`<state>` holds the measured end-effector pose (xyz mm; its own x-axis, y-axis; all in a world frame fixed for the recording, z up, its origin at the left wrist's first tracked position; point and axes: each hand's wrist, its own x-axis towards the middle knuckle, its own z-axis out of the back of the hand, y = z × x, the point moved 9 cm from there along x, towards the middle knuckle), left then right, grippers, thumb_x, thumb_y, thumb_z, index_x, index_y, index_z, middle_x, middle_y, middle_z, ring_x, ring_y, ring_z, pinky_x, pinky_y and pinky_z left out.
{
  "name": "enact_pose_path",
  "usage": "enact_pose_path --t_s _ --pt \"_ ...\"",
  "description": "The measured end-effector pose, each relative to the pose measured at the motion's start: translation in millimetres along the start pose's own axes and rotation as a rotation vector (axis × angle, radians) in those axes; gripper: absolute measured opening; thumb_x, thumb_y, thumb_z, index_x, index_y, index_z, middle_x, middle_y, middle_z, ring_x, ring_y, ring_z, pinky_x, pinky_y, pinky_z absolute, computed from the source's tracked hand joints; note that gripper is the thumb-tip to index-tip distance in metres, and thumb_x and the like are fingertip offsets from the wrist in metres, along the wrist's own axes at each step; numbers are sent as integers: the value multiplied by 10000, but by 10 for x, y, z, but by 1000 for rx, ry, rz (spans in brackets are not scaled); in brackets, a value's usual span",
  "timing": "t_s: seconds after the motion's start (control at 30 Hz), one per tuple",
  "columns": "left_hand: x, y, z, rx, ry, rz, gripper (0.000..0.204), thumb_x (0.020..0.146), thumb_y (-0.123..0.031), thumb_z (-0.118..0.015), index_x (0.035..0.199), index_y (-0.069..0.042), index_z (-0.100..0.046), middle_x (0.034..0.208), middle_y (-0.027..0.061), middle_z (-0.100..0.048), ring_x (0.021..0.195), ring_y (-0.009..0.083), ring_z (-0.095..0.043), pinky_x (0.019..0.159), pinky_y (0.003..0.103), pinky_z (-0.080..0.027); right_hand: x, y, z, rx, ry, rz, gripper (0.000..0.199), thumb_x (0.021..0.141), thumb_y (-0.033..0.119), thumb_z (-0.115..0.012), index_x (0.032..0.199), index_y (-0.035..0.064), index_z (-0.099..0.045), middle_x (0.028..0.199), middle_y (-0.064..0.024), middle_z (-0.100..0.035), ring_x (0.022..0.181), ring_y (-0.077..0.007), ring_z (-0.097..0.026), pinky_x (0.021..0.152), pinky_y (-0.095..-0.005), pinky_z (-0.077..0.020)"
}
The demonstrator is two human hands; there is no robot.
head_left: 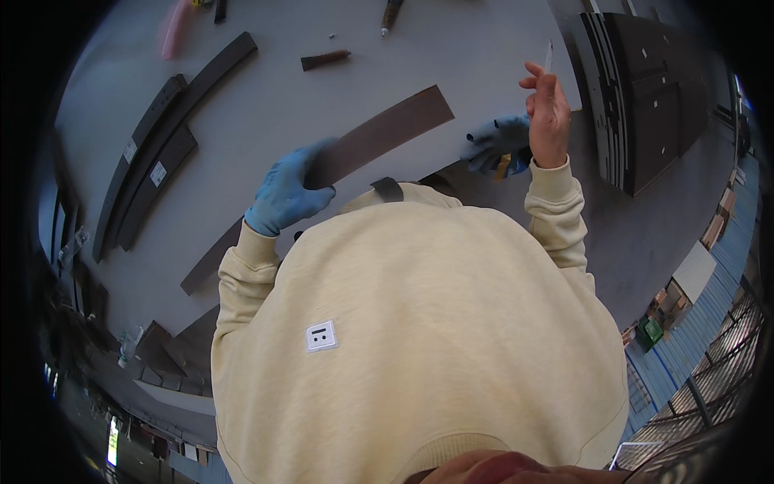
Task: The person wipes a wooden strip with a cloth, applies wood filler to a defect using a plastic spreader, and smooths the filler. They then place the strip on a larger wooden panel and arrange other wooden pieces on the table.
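Note:
My left hand (289, 191), in a blue glove, is closed around the middle of a long, flat brown board strip (395, 129). The strip slants from the upper right down to the lower left, and my hand and sleeve cover part of it. My bare right hand (550, 121) is raised on the right, with a thin white stick (549, 56) pinched between its fingers; its exact kind is too small to make out. Just left of that wrist is a second blue glove (493, 143) with dark marks at its fingertips. A yellowish piece (503, 168) shows beside the glove.
On the grey table (266, 105), several dark brown strips (145, 153) lie at the left. A brown tube (325, 60) and a dark tube with a pale nozzle (390, 18) are farther off. A blurred pink thing (177, 28) is at the far left. Dark panels (645, 97) are stacked at right.

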<state>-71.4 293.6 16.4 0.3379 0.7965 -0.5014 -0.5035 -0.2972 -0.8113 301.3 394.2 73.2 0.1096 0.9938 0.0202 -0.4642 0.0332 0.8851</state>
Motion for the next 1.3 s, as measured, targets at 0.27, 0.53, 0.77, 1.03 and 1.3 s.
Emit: enact_pose_path --t_s 0.27,0.53,0.77,1.03,1.3 --pt "279 128 15 72 -18 35 692 739 -186 -725 1404 -33 -611 1159 229 -722 1035 344 -715 922 419 -555 -109 -1081 -50 -140 11 -243 342 1076 284 -626 1216 -20 -700 809 32 -606 700 -52 -498 639 -234 -437" --pt "380 65 254 98 -32 86 713 723 -190 -725 1409 -30 -611 1143 227 -725 1038 353 -714 912 420 -551 1182 -1077 -1094 -32 63 -145 282 1021 205 -683 1154 -42 -712 819 11 -655 687 -67 -576 615 -251 -493" --pt "534 154 411 123 -97 16 725 738 -189 -738 1434 -51 -587 1142 223 -719 1037 377 -695 927 428 -551 2142 -795 -1950 135 121 -155 256 1003 181 -705 1139 -35 -725 837 -1 -682 687 -72 -586 620 -251 -491" --pt "532 206 774 161 -186 -21 736 730 -164 -755 1436 -44 -585 1171 228 -715 1056 383 -692 943 428 -548 2479 -395 -2959 105 376 -115 280 1017 183 -683 1187 -37 -704 914 -40 -717 724 -104 -673 652 -265 -569" --pt "209 323 1415 -39 -305 31 756 712 -139 -766 1439 -31 -590 1200 236 -714 1066 377 -696 963 419 -541 3071 316 -3692 -142 296 377 225 987 197 -658 1171 106 -750 1005 -150 -719 893 -349 -703 821 -417 -591"
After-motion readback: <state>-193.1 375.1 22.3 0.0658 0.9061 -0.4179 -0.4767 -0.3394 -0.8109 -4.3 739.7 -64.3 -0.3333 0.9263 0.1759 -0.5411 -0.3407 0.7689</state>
